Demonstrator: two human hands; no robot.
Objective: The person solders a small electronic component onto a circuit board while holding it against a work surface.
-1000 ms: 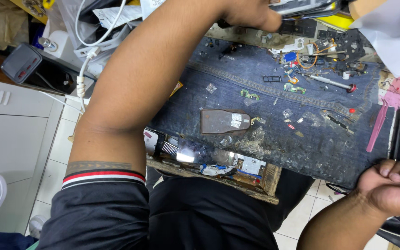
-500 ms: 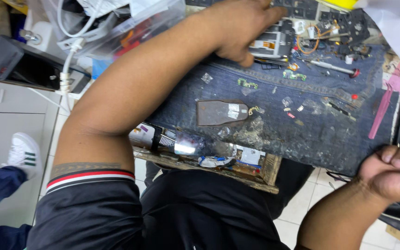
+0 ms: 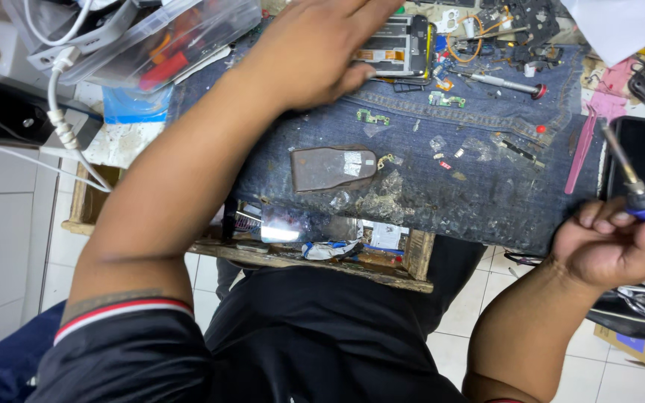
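Note:
My left hand (image 3: 319, 48) lies flat on an opened phone (image 3: 397, 48) at the far edge of a denim-covered bench (image 3: 427, 194), fingers resting on its exposed inside. Over at the bench's right edge, my right hand (image 3: 610, 242) is closed around a blue-handled soldering iron (image 3: 640, 198), its metal tip pointing up and away. The iron's tip sits beside a black phone (image 3: 640, 153) lying face up.
A brown leather patch (image 3: 330, 166) and small green circuit boards (image 3: 373, 117) lie on the denim. A screwdriver (image 3: 505, 83), pink pry tool (image 3: 580, 153) and loose parts sit to the right. A clear plastic box (image 3: 166, 41) and white cables (image 3: 61, 112) are at the left.
My left hand has pulled back from far across the bench and settled on the opened phone. My right hand has come up and now shows the soldering iron.

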